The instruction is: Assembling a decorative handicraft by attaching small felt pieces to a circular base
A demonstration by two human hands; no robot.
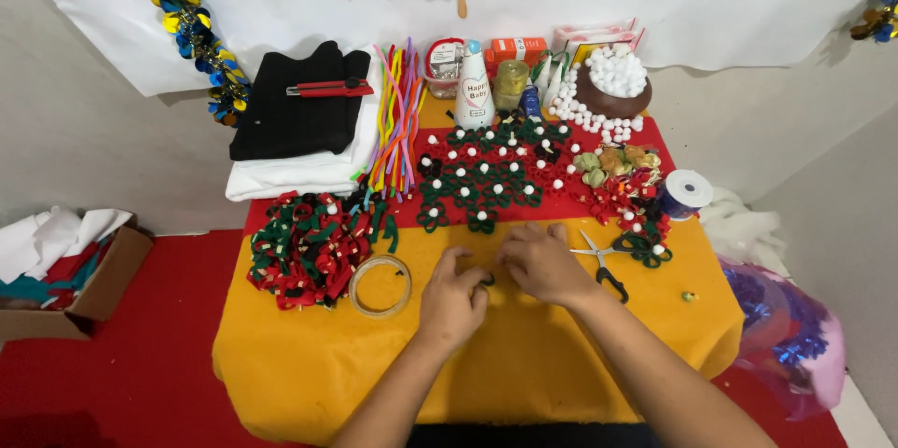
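My left hand (452, 298) and my right hand (541, 264) meet over the yellow cloth of the table (524, 354). Together they pinch a small dark green felt piece (486, 280), mostly hidden by the fingers. Just beyond the hands lies a spread of green and red felt flowers with white pompom centres (486, 172). A pair of scissors (603, 261) rests right of my right hand. A clear tape roll (381, 285) lies left of my left hand.
A heap of red and green felt strips (304, 247) lies at the left. Pipe cleaners (398, 121), folded black and white felt (299, 125) with a red cutter (329, 88), a bowl of white pompoms (613, 83), a ribbon spool (685, 194) and a cardboard box (65, 270) surround the table.
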